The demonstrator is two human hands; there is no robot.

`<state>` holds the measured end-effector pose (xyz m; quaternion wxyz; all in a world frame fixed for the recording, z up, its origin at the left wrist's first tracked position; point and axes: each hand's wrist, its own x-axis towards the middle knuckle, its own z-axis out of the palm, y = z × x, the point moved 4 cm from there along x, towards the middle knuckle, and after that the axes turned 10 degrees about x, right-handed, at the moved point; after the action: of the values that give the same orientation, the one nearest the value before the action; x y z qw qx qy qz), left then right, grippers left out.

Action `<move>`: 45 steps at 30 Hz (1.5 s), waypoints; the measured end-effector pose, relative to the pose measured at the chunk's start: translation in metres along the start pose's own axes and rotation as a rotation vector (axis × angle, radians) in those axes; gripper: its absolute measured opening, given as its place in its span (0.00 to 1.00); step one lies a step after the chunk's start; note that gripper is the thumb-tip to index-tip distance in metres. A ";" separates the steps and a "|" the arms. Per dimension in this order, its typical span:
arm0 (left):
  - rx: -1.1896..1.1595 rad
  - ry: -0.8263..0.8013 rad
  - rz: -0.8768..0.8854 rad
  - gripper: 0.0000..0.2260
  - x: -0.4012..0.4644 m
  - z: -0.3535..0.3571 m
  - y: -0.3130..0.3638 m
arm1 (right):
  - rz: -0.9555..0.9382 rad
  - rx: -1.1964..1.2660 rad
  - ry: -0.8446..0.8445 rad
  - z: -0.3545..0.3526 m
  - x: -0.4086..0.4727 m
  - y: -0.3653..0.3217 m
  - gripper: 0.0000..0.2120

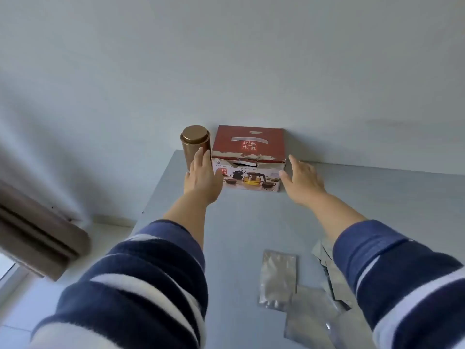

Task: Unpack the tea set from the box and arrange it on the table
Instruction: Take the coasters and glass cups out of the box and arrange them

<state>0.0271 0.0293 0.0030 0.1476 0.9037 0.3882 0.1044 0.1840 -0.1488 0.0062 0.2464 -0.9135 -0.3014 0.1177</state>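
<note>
My left hand (202,178) and right hand (303,180) flank the closed tea set box (249,157) on the worktop (239,222); each grip released, fingers extended.

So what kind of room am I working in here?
Probably a home room, not a workshop: a plain grey table pushed against a bare pale wall, with a retail tea set box, a gold tea canister and loose foil pouches on it.

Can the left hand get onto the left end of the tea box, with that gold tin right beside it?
Probably yes: the left hand is open at the box corner, though the tin crowds that side.
</note>
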 end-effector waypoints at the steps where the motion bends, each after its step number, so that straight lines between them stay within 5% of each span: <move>1: -0.061 -0.036 -0.054 0.27 0.010 0.003 -0.002 | 0.029 0.080 -0.001 0.005 0.008 -0.001 0.29; 7: -0.332 -0.085 -0.168 0.19 0.058 0.020 -0.001 | 0.288 0.507 0.009 0.031 0.052 0.000 0.28; 13: -0.353 -0.089 -0.245 0.20 0.072 0.034 0.003 | 0.293 0.721 0.106 0.037 0.071 -0.002 0.24; 23: -0.300 -0.082 -0.277 0.20 0.039 0.033 0.020 | 0.315 0.643 0.168 0.027 0.038 0.013 0.23; 27: -0.266 0.055 -0.323 0.19 0.034 0.020 0.026 | 0.239 0.672 0.257 0.012 0.021 0.012 0.22; 33: -0.504 0.304 -0.202 0.22 0.077 -0.021 0.048 | 0.190 1.123 0.389 -0.028 0.065 -0.008 0.22; 37: -0.499 0.149 -0.069 0.19 0.116 -0.013 0.061 | 0.062 0.927 0.321 -0.033 0.110 -0.018 0.17; 45: -0.118 -0.146 0.021 0.36 0.132 0.034 0.058 | 0.069 0.517 0.020 -0.001 0.137 -0.008 0.35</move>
<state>0.1659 0.0817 0.0008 0.2273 0.9027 0.3600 0.0623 0.2889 -0.0602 0.0023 0.4705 -0.8311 -0.2277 0.1901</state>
